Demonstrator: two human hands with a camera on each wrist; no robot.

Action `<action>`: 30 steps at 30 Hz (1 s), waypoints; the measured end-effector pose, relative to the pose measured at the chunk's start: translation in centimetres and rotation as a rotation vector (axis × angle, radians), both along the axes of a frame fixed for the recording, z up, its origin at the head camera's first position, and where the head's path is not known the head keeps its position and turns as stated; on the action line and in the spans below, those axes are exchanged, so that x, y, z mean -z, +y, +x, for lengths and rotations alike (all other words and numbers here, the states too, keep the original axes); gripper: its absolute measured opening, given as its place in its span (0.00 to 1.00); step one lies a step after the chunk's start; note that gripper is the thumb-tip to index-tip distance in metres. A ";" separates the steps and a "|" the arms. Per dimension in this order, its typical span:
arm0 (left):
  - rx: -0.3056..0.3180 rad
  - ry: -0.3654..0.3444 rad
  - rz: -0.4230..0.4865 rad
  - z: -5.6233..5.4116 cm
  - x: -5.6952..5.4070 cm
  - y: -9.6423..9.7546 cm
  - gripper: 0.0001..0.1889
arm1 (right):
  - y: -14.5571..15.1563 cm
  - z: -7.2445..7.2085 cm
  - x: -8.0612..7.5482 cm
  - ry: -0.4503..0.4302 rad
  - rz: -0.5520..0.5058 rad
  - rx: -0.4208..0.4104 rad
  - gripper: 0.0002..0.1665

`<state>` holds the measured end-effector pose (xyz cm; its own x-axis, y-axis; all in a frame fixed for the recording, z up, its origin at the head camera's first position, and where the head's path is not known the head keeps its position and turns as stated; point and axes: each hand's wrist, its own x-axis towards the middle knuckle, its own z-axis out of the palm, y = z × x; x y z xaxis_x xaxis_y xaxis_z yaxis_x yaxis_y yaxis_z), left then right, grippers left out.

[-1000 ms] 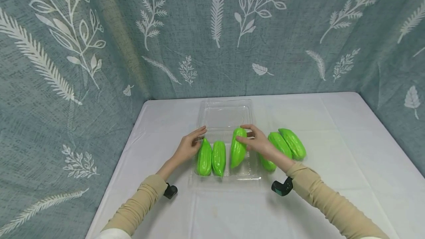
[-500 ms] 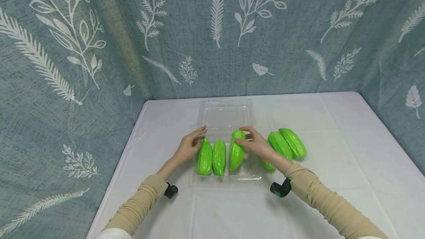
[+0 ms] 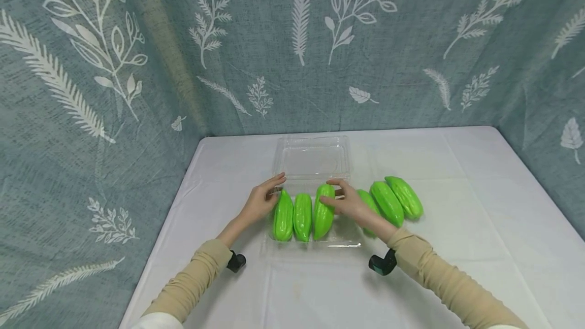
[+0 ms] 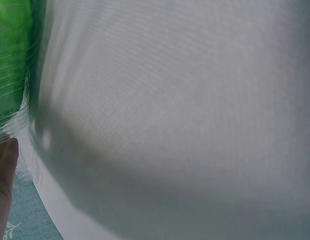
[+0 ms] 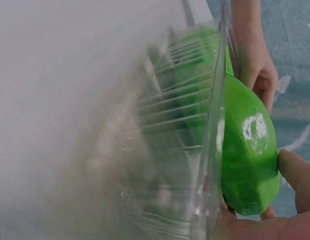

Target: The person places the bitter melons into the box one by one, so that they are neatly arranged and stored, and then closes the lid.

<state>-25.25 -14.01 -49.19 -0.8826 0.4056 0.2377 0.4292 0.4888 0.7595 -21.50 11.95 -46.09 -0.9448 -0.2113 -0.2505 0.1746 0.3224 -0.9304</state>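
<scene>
A clear plastic clamshell container lies open on the table. Two glossy green ridged fruits, the left one and the middle one, lie side by side in its left part. My right hand pinches a third green ridged fruit between thumb and fingers, upper end tilted up, just right of the middle one. In the right wrist view this fruit shows beyond the container wall, thumb against it. My left hand holds the container's left rear corner; its fingertip shows at the ribbed wall.
Several more green fruits lie on the white cloth right of the container, one partly behind my right hand. The container's lid is folded back towards the patterned curtain behind the table.
My right hand has moved left and slightly nearer, lowering its fruit towards the middle one in the container. My left hand has stayed at the container's corner.
</scene>
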 end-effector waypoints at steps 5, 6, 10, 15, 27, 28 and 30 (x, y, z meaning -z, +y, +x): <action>0.005 -0.001 0.007 0.0 -0.1 0.0 0.26 | -0.3 0.1 0.3 0.012 -0.004 -0.004 0.37; 0.007 0.001 0.010 0.0 -0.1 0.0 0.26 | -0.4 0.1 0.4 0.018 -0.002 -0.007 0.37; 0.010 0.005 0.016 0.0 0.0 0.0 0.25 | -0.5 0.4 0.5 0.049 0.030 -0.011 0.37; 0.003 0.003 0.004 0.1 -0.2 0.1 0.25 | -0.9 0.6 0.7 0.079 0.064 -0.009 0.36; 0.006 0.005 0.003 0.1 -0.1 0.0 0.25 | -1.4 0.7 1.6 0.125 0.126 -0.001 0.35; 0.006 0.003 0.003 0.1 -0.1 0.0 0.25 | -1.5 0.7 1.6 0.126 0.128 0.000 0.36; 0.004 -0.004 0.002 0.2 -0.2 0.0 0.25 | -1.6 0.7 1.7 0.126 0.126 0.002 0.35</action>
